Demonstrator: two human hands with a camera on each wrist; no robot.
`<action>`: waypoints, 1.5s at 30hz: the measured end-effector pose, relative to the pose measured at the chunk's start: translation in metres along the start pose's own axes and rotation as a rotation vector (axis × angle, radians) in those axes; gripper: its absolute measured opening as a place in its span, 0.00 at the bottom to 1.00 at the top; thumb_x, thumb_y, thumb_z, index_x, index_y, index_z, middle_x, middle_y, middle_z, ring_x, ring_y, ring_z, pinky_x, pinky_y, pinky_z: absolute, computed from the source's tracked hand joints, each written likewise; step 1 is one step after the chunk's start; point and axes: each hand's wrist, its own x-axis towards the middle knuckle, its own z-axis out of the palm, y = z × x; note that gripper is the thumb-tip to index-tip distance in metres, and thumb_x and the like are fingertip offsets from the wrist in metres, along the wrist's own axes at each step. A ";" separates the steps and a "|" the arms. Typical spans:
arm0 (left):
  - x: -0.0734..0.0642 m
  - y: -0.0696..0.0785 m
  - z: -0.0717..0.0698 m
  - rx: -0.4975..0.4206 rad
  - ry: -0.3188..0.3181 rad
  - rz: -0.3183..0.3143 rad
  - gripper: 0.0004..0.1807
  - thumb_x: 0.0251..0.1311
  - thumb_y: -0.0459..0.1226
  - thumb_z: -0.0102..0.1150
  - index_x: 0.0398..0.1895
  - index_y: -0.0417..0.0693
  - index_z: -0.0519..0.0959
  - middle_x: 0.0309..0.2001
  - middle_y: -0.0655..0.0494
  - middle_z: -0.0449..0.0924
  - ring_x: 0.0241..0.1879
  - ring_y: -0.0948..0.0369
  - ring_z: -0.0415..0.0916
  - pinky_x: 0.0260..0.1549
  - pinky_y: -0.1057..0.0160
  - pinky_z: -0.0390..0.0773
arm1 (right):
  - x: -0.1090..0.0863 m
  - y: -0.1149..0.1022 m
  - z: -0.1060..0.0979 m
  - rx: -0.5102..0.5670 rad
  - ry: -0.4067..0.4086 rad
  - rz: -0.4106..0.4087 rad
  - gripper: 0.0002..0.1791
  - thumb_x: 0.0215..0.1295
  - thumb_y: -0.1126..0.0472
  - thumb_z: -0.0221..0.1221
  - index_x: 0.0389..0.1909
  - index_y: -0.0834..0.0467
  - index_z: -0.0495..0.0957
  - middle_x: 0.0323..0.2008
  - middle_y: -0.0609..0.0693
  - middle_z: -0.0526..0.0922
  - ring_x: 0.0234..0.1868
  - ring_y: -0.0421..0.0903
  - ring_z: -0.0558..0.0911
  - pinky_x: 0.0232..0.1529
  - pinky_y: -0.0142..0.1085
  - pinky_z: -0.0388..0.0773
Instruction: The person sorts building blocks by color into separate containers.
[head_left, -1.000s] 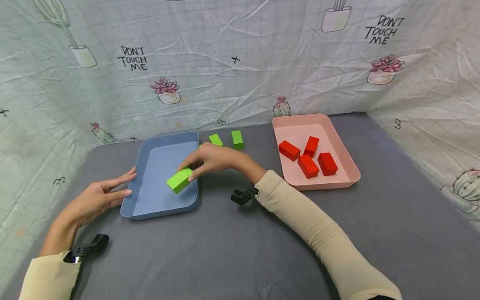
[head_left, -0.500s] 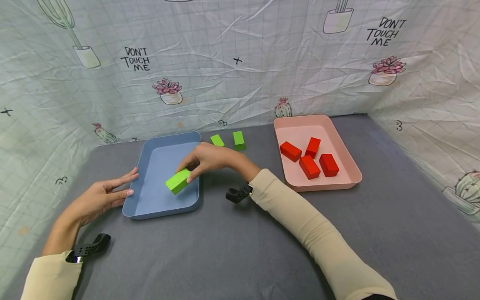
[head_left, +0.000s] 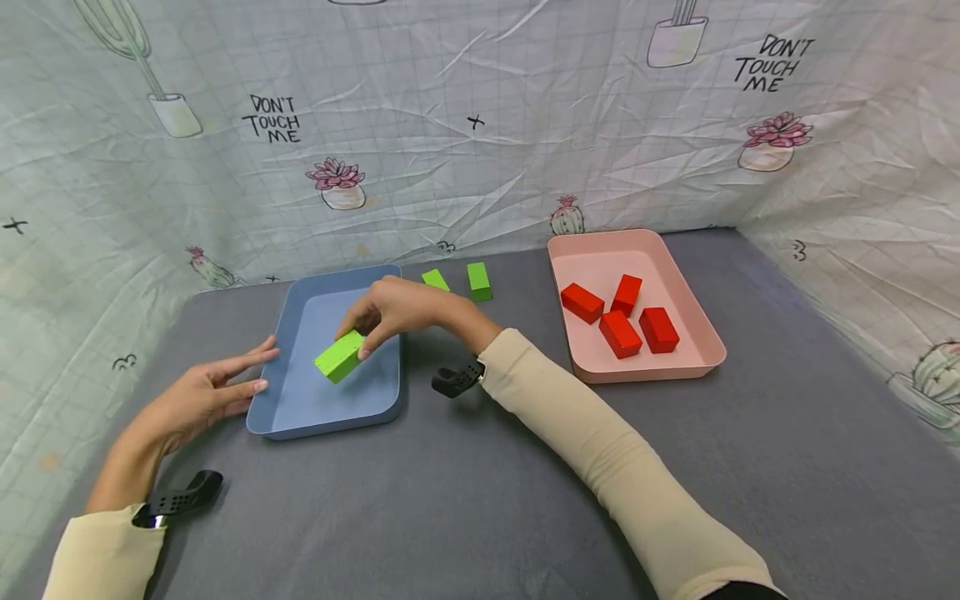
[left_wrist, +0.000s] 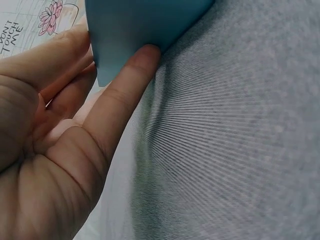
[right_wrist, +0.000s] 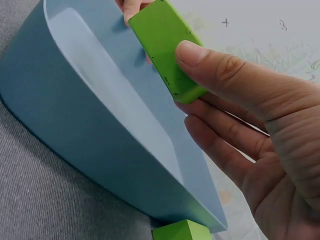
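Note:
Between thumb and fingers, my right hand (head_left: 401, 308) pinches a green block (head_left: 339, 356), held tilted over the blue tray (head_left: 300, 421). The right wrist view shows the thumb on the broad face of this green block (right_wrist: 162, 47), above the tray's rim. At the tray's left side, my left hand (head_left: 202, 400) rests its straight fingertips against the outer wall. In the left wrist view a fingertip (left_wrist: 145, 57) presses on the blue wall (left_wrist: 130, 35). No blocks show in the visible part of the tray's floor.
Two green blocks (head_left: 479, 282) stand on the grey table (head_left: 480, 517) behind my right forearm. On the right, a pink tray (head_left: 637, 372) holds several red blocks (head_left: 619, 334). A printed cloth (head_left: 450, 125) hangs behind the table.
My right hand has shifted slightly left and a little away from me, carrying the green block further over the blue tray. The left hand keeps its place at the tray wall.

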 end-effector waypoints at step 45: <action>0.001 -0.012 0.003 -0.060 0.052 0.110 0.31 0.74 0.28 0.54 0.77 0.38 0.60 0.82 0.59 0.46 0.61 0.79 0.70 0.49 0.67 0.84 | 0.034 -0.016 0.015 0.031 -0.074 -0.029 0.25 0.59 0.59 0.73 0.58 0.56 0.84 0.49 0.46 0.88 0.48 0.33 0.84 0.51 0.23 0.78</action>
